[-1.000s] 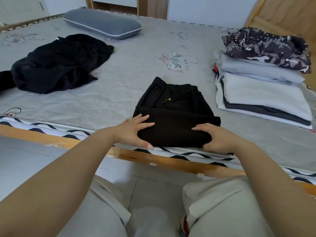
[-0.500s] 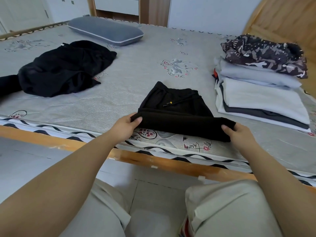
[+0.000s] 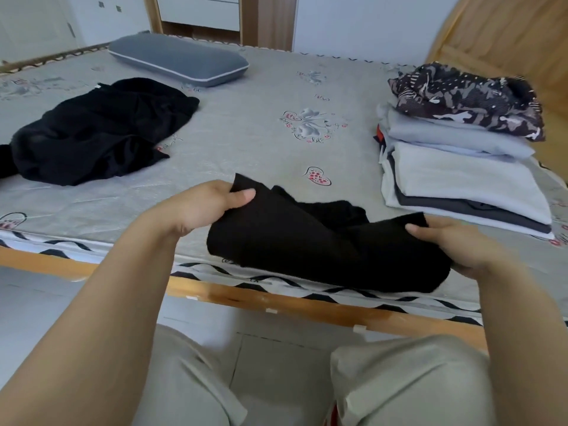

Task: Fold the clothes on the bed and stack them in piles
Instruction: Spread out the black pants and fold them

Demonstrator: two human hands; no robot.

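Single view only, from a head-worn wide-angle camera; no second view shares the scene. It looks forward and steeply down from the near long side of the bed (image 3: 246,142). The wearer's knees fill the bottom edge and the forearms run up from the lower corners. The hands sit close, at mid-frame. Past the mattress the view reaches the pillow (image 3: 178,58) and the wooden headboard (image 3: 504,41) at upper right. Straight edges bow noticeably towards the frame borders.
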